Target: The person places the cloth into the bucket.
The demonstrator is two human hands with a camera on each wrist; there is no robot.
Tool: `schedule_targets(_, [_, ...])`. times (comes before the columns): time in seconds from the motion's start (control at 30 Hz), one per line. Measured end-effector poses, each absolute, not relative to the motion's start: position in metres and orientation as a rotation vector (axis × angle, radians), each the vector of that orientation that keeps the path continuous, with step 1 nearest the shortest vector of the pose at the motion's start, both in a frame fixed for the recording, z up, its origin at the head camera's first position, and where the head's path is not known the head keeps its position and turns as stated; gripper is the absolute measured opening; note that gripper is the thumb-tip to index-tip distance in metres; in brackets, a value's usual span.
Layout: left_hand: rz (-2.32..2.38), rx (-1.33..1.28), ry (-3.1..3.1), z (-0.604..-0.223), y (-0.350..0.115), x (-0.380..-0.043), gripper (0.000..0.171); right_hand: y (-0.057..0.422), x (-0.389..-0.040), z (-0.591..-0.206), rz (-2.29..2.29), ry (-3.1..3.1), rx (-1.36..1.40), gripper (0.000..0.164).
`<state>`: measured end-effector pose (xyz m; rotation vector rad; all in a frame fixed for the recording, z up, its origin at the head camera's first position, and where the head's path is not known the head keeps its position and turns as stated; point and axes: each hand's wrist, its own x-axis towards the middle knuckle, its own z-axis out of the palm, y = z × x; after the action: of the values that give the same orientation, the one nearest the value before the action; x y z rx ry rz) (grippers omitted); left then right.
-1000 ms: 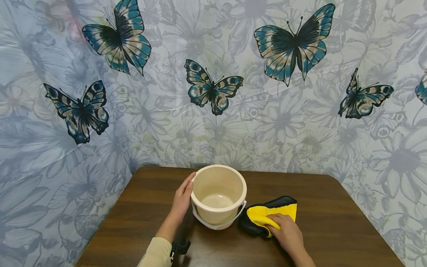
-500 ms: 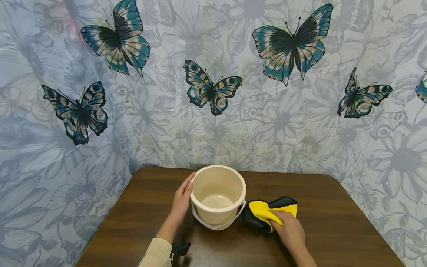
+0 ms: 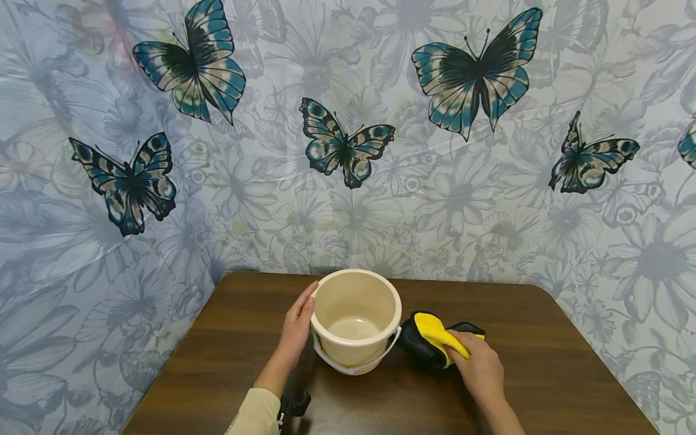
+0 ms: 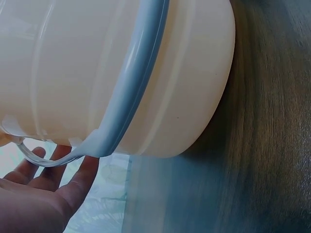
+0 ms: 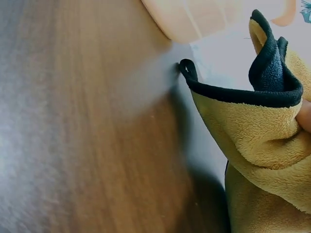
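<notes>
A cream bucket [image 3: 353, 352] stands upright on the table, its white handle [image 4: 132, 82] hanging down along the near side. Against the bucket's left wall rests my left hand [image 3: 293, 338], fingers fairly straight along the rim. In the left wrist view, the left-hand fingers [image 4: 77, 182] touch the wall behind the handle's end. To the right of the bucket, my right hand [image 3: 481, 370] pinches a yellow and black microfibre cloth [image 3: 429, 329] with its near side raised in a fold. The right wrist view shows the fleecy yellow side of the cloth [image 5: 252, 124] with black edging; most of that hand is out of frame.
The brown wooden table [image 3: 234, 338] has rounded far corners and meets a wall covering [image 3: 250, 229] with flowers and butterflies. A black strap or watch-like item [image 3: 295, 403] is at the left wrist.
My right hand has moved slightly right and up, lifting and folding the cloth, whose left part has bunched and shifted away from me. The left hand and bucket have stayed put.
</notes>
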<state>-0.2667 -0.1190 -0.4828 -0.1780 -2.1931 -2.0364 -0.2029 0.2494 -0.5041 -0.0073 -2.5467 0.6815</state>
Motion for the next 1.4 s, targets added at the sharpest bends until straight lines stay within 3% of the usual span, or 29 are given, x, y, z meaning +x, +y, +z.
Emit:
schedule_targets(0.7, [-2.029, -0.176, -2.198, -0.484, -0.117, -0.268, 0.045, 0.256, -0.219, -0.458, 0.588, -2.323, 0.134, 0.042])
schedule_targets(1.4, [-2.029, -0.182, -2.188, -0.478, -0.116, -0.262, 0.045, 0.251, -0.234, -0.414, 0.532, -2.167, 0.243, 0.039])
